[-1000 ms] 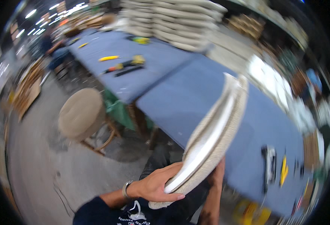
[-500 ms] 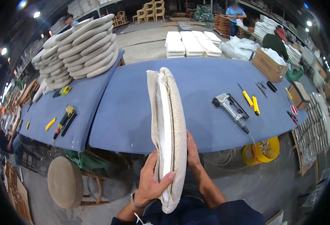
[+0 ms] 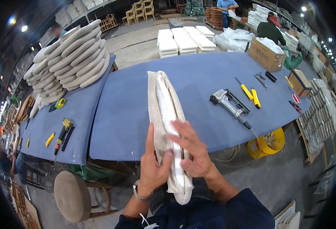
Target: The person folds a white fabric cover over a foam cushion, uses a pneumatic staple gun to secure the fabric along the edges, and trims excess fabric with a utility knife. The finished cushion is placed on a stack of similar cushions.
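Observation:
A seat cushion stands on edge in front of me, its beige fabric cover (image 3: pixel 153 101) parted lengthwise along the top. White padding (image 3: pixel 166 100) shows in the gap. My left hand (image 3: pixel 152 170) grips the cushion's left side near its close end, thumb over the gap and fingers along the cover. Over the gap, my right hand (image 3: pixel 194 150) is spread, its fingers apart and slightly blurred, touching the padding and the right edge of the cover. Its fingertips reach across toward the left hand. The cushion's underside is hidden.
The blue padded table (image 3: pixel 126 114) bears a staple gun (image 3: pixel 231 105), yellow-handled tools (image 3: pixel 255 98) and red-handled scissors (image 3: pixel 295 98). Stacked cushions (image 3: pixel 78 57) and a second staple gun (image 3: pixel 64 135) lie on the left table. A yellow bucket (image 3: pixel 257 149) and round stool (image 3: pixel 71 196) stand below.
My right hand has moved from the cushion's right side up over the gap, fingers now spread. The left hand has shifted slightly. The cover's gap looks wider, and the view has turned a little.

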Tool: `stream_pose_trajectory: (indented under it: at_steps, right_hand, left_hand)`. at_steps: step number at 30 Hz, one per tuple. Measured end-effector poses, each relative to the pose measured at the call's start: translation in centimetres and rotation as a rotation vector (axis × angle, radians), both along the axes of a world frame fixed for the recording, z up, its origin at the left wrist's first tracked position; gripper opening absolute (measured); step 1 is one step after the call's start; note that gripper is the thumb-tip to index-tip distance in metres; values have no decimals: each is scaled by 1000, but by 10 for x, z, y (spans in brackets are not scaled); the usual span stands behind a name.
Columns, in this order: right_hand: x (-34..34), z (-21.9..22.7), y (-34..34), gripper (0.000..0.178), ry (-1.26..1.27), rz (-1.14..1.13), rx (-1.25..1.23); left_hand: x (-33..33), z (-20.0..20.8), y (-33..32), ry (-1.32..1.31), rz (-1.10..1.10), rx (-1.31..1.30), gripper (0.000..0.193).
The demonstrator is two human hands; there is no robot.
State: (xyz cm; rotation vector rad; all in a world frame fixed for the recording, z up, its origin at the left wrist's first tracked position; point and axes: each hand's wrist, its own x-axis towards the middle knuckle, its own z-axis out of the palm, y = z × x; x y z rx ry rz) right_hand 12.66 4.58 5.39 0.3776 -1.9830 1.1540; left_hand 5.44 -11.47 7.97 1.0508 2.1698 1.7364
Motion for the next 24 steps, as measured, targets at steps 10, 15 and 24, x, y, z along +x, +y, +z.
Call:
stream_pose_trajectory:
  at_steps: [10,15,24]
  right_hand:
    - [-9,-16,-17,26,-28,-44,63]
    - [0,-13,-14,33,-19,2,86]
    - [60,-72,267,51,-217,-742,-463]
  left_hand:
    - [-140,44,105,791,242,-162,39]
    - [-162,30,129,822,281,-354,46]
    - [-217,27,142,639,283,-344,29]
